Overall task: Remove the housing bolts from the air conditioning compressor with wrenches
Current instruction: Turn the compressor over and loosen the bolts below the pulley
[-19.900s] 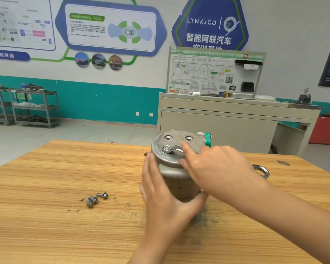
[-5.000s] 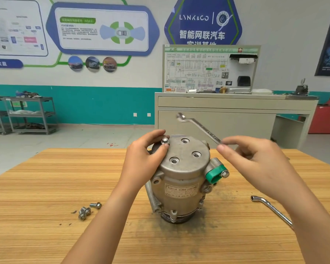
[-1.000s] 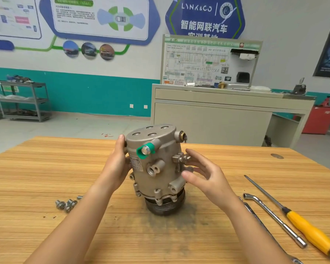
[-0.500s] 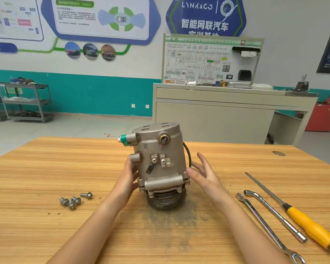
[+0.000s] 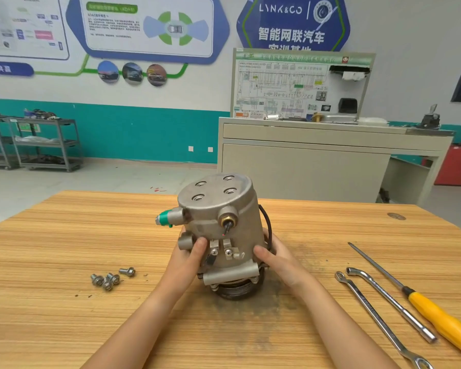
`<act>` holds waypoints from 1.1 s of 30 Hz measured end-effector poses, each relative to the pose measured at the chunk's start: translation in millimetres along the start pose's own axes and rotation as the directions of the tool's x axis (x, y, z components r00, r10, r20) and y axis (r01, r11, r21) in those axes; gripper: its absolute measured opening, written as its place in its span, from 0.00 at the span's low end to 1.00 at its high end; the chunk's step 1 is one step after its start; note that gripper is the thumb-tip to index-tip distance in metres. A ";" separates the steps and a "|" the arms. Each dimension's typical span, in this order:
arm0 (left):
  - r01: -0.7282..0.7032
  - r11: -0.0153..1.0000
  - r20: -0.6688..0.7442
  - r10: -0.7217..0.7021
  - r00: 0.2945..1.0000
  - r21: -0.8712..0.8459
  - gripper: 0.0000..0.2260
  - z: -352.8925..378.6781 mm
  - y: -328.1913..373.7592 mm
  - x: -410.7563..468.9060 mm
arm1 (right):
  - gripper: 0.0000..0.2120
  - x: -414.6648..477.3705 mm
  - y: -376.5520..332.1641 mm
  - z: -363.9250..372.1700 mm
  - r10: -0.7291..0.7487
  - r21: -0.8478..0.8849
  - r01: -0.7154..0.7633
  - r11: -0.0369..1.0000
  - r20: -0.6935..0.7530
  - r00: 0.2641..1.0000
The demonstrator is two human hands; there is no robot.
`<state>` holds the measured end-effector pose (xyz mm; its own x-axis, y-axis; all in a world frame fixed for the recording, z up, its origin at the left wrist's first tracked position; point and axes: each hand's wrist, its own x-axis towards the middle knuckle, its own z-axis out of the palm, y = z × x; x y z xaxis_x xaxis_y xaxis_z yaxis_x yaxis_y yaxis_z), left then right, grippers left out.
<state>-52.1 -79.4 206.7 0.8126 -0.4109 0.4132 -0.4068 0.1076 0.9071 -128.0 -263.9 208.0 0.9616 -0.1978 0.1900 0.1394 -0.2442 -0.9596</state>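
Note:
The grey metal compressor point(image 5: 221, 209) stands on its pulley end in the middle of the wooden table point(image 5: 64, 302), tilted slightly away from me. Its top face shows several empty bolt holes. A green cap closes a port on its left. My left hand point(image 5: 189, 258) grips the housing's left side, thumb on the front. My right hand point(image 5: 280, 258) grips the right side the same way. Several removed bolts point(image 5: 109, 278) lie together on the table to the left. A ring wrench point(image 5: 373, 315) and an L-shaped socket wrench point(image 5: 391, 304) lie to the right, untouched.
A yellow-handled screwdriver point(image 5: 437, 312) lies rightmost beside the wrenches. A dark grease stain marks the table around the compressor. Beyond the table stand a beige training bench point(image 5: 317, 161) and metal shelving carts point(image 5: 37, 142) against the teal wall.
The compressor has been turned on the table and now tilts a little. Both hands have closed in on its sides; half a second ago the right hand was open beside it.

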 end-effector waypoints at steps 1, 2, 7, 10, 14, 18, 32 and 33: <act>-0.009 1.000 -0.026 0.009 1.000 0.010 0.04 1.9 -2.6 0.2 | 0.47 -1.7 -0.2 0.6 -0.002 -0.014 0.002 1.000 -0.011 1.000; -0.033 0.999 -0.046 0.033 0.998 0.021 0.08 3.6 -2.4 0.0 | 0.44 -3.1 -0.5 1.3 -0.012 -0.033 0.011 0.999 -0.028 1.000; -0.086 0.996 -0.064 0.084 0.994 -0.018 0.17 2.7 -5.6 2.5 | 0.38 -9.7 -7.2 4.9 -0.080 -0.119 0.066 0.991 -0.111 0.991; -0.043 0.996 -0.048 0.040 0.998 -0.073 0.14 2.0 -3.7 6.7 | 0.38 -14.3 -9.7 7.9 -0.084 -0.142 0.061 0.988 -0.159 0.984; 0.011 0.982 -0.029 -0.017 0.999 -0.189 0.22 -1.4 4.2 8.9 | 0.37 -27.4 -14.0 17.2 -0.070 -0.158 0.042 0.987 -0.180 0.981; 0.019 0.993 -0.050 -0.025 0.998 -0.117 0.25 -10.7 4.5 1.5 | 0.26 -38.3 -26.0 28.1 -0.115 -0.248 0.060 0.967 -0.210 0.971; -0.042 0.999 -0.164 0.041 0.986 -0.002 0.17 6.8 30.4 10.6 | 0.23 5.2 -90.5 21.7 -0.564 -0.503 0.431 0.749 -0.143 0.813; -0.073 0.997 -0.172 0.069 0.983 -0.019 0.15 8.8 32.1 11.8 | 0.21 5.7 -90.1 19.6 -0.595 -0.525 0.449 0.723 -0.144 0.790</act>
<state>-59.3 -88.8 240.0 0.8422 -0.2407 0.4824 -0.4574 0.1547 0.8757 -130.4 -224.4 291.4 0.6432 -0.1476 0.7514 0.4088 -0.7635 -0.4999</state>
